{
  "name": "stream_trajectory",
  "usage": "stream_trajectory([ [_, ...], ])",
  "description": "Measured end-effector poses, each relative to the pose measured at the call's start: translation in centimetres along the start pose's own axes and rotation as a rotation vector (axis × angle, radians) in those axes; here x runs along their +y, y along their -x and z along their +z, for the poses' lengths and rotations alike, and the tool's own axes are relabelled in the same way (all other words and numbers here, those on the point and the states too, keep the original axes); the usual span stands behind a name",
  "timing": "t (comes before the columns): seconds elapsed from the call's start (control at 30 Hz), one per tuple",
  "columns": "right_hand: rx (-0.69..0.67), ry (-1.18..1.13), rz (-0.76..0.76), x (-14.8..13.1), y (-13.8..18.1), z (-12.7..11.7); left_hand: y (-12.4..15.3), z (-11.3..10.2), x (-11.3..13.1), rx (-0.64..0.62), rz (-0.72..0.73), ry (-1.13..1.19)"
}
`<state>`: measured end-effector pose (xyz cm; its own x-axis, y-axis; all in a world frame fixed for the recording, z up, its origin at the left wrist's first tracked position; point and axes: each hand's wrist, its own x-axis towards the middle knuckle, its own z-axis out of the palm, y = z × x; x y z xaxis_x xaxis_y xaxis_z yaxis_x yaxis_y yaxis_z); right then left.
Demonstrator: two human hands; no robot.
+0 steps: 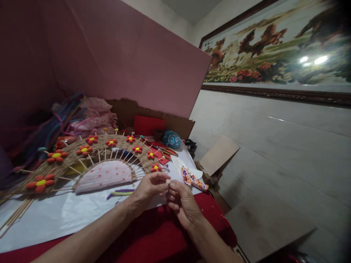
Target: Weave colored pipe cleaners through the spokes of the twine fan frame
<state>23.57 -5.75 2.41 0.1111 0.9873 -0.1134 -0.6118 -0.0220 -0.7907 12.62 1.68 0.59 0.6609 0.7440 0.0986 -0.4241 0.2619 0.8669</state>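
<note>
My left hand (149, 187) and my right hand (182, 201) meet above the red cloth (164, 233), fingertips pinched together on a tiny pale piece (168, 181) that I cannot name. Just beyond them lies a woven half-circle fan (82, 160) of twine and wooden sticks, dotted with red and orange flowers with yellow centres, around a pink half-disc (105, 175). To the right of my right hand lies a small speckled paper shape (193, 180) on white paper (68, 215).
A blue yarn ball (171, 139) and scissors (164, 149) lie behind the fan. Cardboard (175, 124) and a pink board (123, 62) stand at the back. Pink and coloured fabric (90, 117) is piled at left. Cardboard sheets (219, 153) lie on the tiled floor.
</note>
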Motion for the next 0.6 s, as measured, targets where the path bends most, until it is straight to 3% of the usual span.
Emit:
stream_trajectory([
  [0.17, 0.044, 0.202, -0.073, -1.3, -0.6, -0.8, -0.3, -0.4, -0.2, 0.079, 0.023, -0.181],
  [0.33, 0.189, 0.510, -0.094, -3.6, -3.1, -2.9, -0.2, -1.5, 0.6, 0.325, 0.258, -1.002],
  [0.47, 0.221, 0.626, -0.054, -4.6, -5.1, -4.1, -0.1, -1.9, 1.0, 0.268, 0.422, -1.585],
  [0.6, 0.223, 0.685, -0.035, -4.8, -6.2, -4.0, -0.4, -1.9, 1.8, 0.300, 0.444, -1.831],
])
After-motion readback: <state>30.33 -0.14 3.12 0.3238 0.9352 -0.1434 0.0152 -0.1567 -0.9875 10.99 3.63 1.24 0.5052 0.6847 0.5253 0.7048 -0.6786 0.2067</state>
